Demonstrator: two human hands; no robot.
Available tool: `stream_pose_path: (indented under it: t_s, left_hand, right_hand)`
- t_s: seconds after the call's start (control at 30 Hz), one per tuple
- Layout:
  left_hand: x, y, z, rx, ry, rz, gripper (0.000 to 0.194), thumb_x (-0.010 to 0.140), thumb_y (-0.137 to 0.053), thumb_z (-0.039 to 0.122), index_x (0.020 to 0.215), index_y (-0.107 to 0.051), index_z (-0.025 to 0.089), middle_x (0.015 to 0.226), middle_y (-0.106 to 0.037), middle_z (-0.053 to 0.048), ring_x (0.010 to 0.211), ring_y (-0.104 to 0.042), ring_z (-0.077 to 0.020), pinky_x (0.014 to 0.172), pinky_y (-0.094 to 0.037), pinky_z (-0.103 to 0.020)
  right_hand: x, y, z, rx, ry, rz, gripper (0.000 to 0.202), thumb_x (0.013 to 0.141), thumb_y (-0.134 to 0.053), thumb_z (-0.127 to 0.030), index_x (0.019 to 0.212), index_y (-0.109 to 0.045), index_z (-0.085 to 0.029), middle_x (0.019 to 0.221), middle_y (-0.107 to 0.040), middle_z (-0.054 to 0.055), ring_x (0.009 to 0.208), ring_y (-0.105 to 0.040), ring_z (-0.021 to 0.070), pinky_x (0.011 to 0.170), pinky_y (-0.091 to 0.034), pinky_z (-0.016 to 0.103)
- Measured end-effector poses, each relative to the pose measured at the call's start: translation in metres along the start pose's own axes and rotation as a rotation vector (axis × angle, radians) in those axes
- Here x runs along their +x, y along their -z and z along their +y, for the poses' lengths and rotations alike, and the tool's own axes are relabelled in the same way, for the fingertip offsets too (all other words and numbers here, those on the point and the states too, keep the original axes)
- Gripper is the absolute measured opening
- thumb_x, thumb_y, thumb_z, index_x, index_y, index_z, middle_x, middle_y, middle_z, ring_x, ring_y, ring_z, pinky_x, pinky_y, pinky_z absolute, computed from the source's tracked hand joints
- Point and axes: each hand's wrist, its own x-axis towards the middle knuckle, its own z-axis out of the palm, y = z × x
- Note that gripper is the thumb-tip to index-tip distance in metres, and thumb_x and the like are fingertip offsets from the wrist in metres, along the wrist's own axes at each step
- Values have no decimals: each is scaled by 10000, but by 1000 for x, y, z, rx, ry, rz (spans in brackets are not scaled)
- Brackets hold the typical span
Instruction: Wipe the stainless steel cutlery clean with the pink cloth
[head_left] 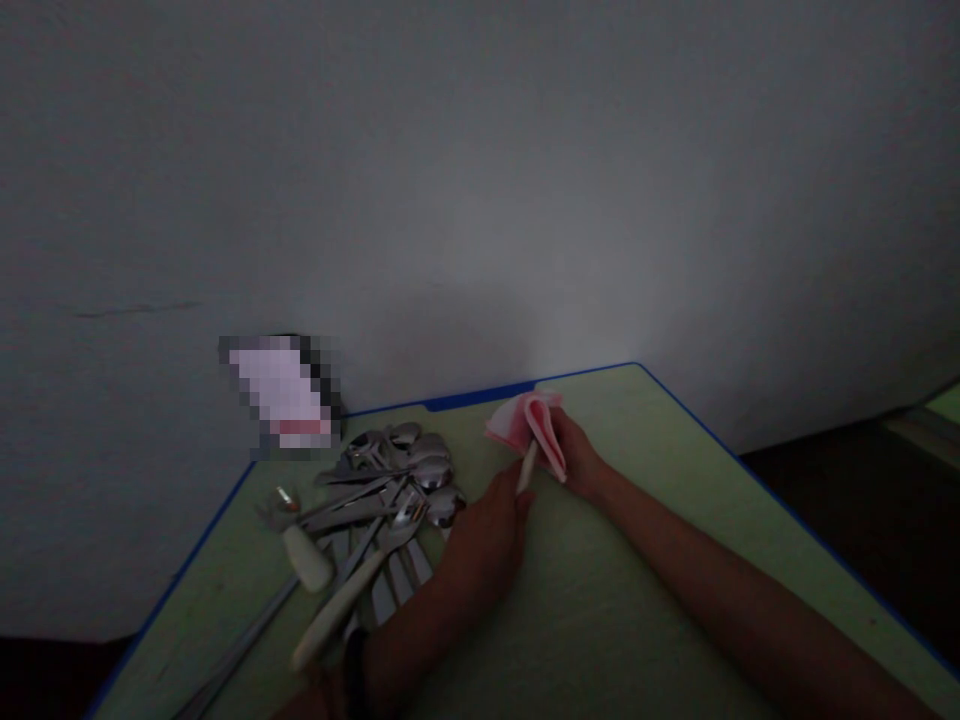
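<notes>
My left hand (489, 525) is closed around the pale handle (528, 466) of a utensil whose other end is hidden in cloth. That cloth, pink and white and folded over (519, 420), is gripped by my right hand (576, 452) and wraps the utensil's far end. Left of my left hand lies a pile of metal cutlery, with several spoons (433, 472) at its far side. A fork with a cream handle (346, 592) rests on the near side of the pile, partly behind my left forearm. Another pale-handled utensil (306, 558) lies at the pile's left edge.
The light green table (645, 590) has a blue edge and stands against a grey wall (480, 180). A blurred-out phone-like object (281, 390) leans at the back left corner. Long metal handles (244, 645) stretch toward the near left edge.
</notes>
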Motion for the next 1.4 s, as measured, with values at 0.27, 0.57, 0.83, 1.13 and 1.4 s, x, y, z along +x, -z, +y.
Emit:
stream_pose_path:
  t_s: [0.27,0.57,0.83,1.13,1.4]
  left_hand:
    - [5,8,-10,15,-58,-99,361,849,-445,407,1123,-502,178,975,-652,-92,832,-617,-235,721,-431,-308]
    - [5,6,-9,95,-58,-122,369,823,-469,442,1096,-500,195,890,-665,-64,747,-627,-215,623,-401,-271]
    - [6,8,-11,111,-90,-125,251,872,-391,391,936,-521,185,758,-636,-35,656,-589,-170,559,-345,-240]
    - [3,12,-8,-65,-93,-130,364,902,-317,481,841,-506,176,658,-582,7,591,-556,-137,535,-339,-229]
    - [8,7,-13,-138,-125,-145,339,915,-317,389,1071,-510,158,638,-602,17,568,-553,-132,552,-359,-226]
  right_hand:
    - [1,-3,6,152,-129,-2,293,709,-569,-452,800,-628,-180,674,-645,27,639,-597,181,560,-450,292]
    - [-2,-1,7,84,-120,-94,374,691,-616,-525,826,-618,-176,591,-618,6,499,-559,135,450,-424,235]
    - [9,3,11,232,-55,84,375,717,-598,-526,735,-613,-152,578,-602,7,486,-528,121,513,-448,264]
    - [8,3,8,230,-71,34,430,733,-555,-572,695,-593,-145,516,-563,10,463,-510,128,525,-443,286]
    - [0,0,5,-27,-15,-84,350,660,-669,-478,769,-619,-149,642,-636,6,601,-560,126,611,-434,244]
